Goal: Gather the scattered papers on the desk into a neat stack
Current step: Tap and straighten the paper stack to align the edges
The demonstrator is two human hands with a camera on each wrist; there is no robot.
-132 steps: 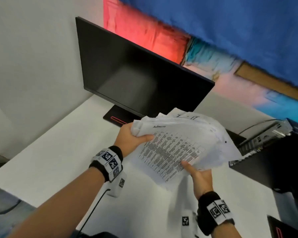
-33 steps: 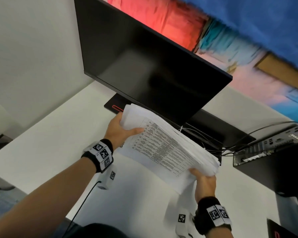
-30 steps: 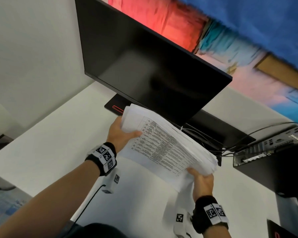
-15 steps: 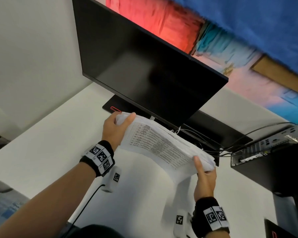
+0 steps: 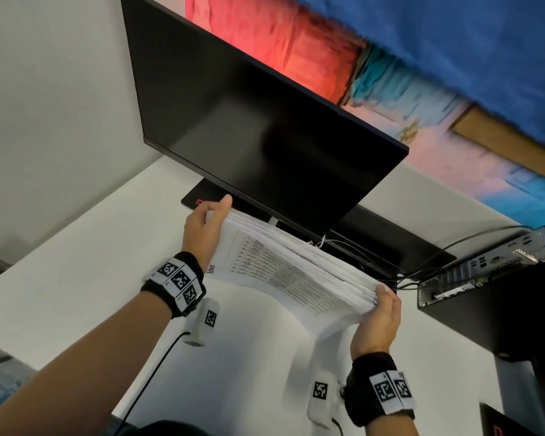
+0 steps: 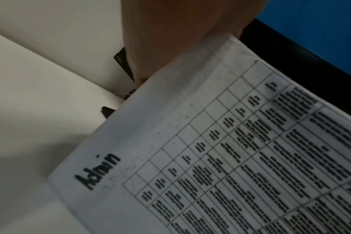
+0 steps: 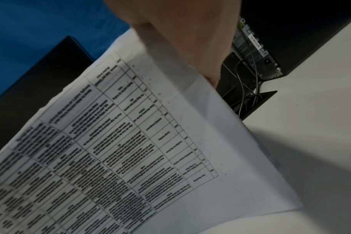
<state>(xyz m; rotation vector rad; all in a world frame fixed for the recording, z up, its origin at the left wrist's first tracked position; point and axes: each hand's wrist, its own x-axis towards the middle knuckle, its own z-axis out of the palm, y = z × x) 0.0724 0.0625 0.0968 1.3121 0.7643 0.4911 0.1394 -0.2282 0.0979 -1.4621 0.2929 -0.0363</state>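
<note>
A stack of printed papers (image 5: 290, 272), with a table and the word "Admin" on its front sheet, hangs tilted above the white desk (image 5: 76, 278) just in front of the monitor. My left hand (image 5: 214, 215) grips its upper left end, thumb over the top corner. My right hand (image 5: 381, 303) grips the lower right end, fingers behind the sheets. In the left wrist view the hand (image 6: 180, 31) curls over the sheet's (image 6: 210, 158) corner. The right wrist view shows my hand (image 7: 186, 31) on the papers' (image 7: 130, 150) edge. One front sheet droops below the rest.
A black monitor (image 5: 265, 121) stands close behind the stack on its base (image 5: 202, 196). A small computer box (image 5: 485, 265) with cables (image 5: 422, 262) sits to the right on a black surface. A white wall closes the left side.
The sheets, fanned out at first, are now drawn together. The stack has tipped back toward the monitor; my left thumb moved from its face to the top corner, my right hand to the end.
</note>
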